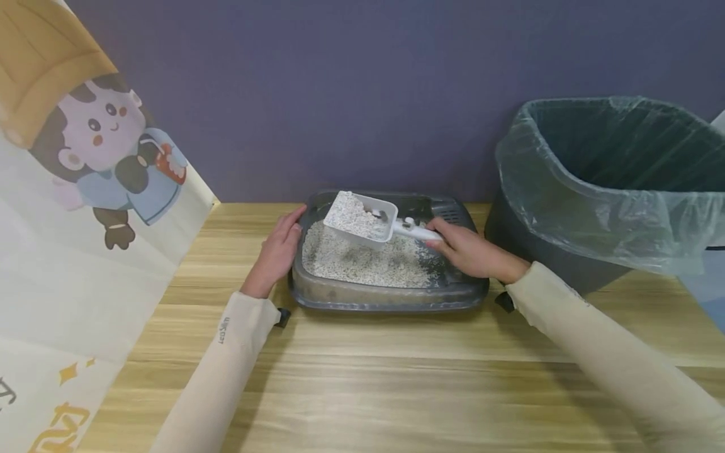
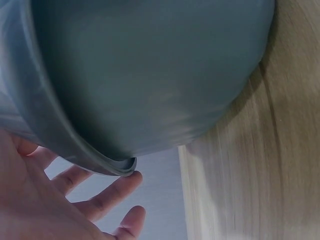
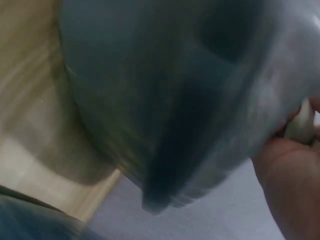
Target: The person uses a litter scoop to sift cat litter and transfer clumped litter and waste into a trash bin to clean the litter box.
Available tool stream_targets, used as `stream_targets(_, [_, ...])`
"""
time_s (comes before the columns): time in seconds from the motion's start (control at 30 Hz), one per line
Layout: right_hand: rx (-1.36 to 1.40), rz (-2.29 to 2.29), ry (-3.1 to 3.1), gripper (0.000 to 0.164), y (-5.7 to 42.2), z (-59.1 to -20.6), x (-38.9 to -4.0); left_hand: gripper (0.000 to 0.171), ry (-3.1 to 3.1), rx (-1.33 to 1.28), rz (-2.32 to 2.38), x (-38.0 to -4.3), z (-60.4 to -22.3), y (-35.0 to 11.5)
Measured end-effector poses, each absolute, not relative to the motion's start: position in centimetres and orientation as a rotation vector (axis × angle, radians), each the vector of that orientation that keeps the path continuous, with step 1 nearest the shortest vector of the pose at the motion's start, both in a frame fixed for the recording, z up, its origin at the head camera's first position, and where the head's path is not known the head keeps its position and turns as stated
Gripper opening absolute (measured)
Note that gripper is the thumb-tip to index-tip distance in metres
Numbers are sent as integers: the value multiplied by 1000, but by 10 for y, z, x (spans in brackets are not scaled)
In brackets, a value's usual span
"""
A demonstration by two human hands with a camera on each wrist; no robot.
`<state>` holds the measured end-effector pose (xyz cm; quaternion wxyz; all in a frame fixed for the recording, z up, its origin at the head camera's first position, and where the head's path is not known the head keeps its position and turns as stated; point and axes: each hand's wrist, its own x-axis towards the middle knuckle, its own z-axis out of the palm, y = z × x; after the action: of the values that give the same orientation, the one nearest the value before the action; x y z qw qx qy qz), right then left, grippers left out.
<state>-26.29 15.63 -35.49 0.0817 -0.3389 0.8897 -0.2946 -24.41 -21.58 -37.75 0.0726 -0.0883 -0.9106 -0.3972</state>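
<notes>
In the head view, a grey litter box stands on the wooden table against the wall, pale granular cat litter spread in it. My right hand grips the handle of a white litter scoop. The scoop is held over the box with its pan to the left, heaped with litter and a few clumps. At the box's left rim rests my left hand; the left wrist view shows its fingers spread, one fingertip at the rim's outer edge. The blurred right wrist view shows part of the handle within my grip.
A tall dark bin with a clear plastic liner hanging over its rim stands to the right of the box. Behind is a blue-purple wall. A white panel with a cartoon figure borders the left of the wooden table.
</notes>
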Motion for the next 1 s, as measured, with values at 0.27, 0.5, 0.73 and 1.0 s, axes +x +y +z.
stream_targets(0.27, [-978,-960,2744,28,156,-363,-255,46,-2735,-259,-1201,-243,-377,-216])
stream_targets(0.5, [-1017,-1062,2843,26,158,-365,-251,47,-2749,-259,-1190,-244,-378,-216])
stream_targets(0.73, [-1026,-1062,2922,24,157,-362,-241,47,-2738,-269,-1190,-245,-378,-216])
stream_targets(1.0, [-1033,-1033,3041,25,158,-358,-229,47,-2748,-260,-1209,-244,-377,-216])
